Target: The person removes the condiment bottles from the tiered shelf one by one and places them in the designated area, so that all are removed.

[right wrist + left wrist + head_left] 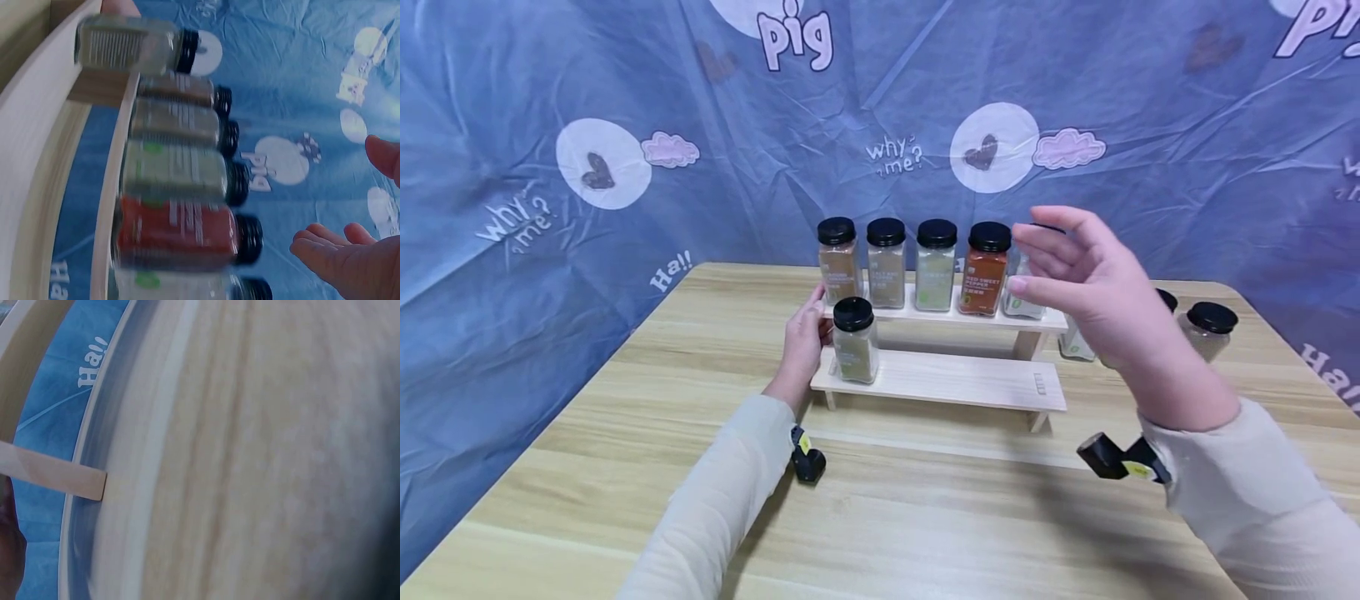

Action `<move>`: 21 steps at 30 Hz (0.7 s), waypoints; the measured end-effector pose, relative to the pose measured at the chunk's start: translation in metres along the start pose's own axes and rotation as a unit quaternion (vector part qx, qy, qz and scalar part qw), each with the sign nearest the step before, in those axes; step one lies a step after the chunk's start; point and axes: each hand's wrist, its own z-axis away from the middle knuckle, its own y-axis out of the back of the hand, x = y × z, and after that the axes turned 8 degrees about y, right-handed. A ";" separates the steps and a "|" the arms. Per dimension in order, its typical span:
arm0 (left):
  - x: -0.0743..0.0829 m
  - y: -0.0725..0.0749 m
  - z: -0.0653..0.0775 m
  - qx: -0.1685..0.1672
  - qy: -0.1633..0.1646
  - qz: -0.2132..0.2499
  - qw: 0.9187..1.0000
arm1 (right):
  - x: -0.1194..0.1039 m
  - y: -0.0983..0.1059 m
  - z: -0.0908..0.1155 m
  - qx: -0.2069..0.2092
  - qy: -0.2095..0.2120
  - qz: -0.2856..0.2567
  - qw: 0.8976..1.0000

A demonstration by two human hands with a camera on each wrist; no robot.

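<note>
spice jars lined up on a pale wooden rack

the two-tier wooden rack [955, 379] is smooth, flat-planked and pale, on short legs. five square-sided clear jars stand upright on its upper shelf under round black lids, among them a red jar [982, 283] and, at the right end, a white-labelled jar [1026, 307]. a greenish-brown jar [855, 354] stands at the left of the lower shelf. the left hand [803, 337] grips the rack's left end, its fingers partly hidden. the right hand [1097, 292] holds nothing, thumb and gently bent fingers spread apart, near the white-labelled jar. more jars [1206, 329] stand right of the rack on the table [925, 517], whose light wood grain is streaked. behind hangs creased blue cloth [850, 108] printed with circles, hearts, pink clouds and lettering.
</note>
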 end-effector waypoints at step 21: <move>0.000 0.000 0.001 0.011 -0.003 0.005 1.000 | 0.033 -0.070 -0.004 -0.074 -0.069 0.086 0.991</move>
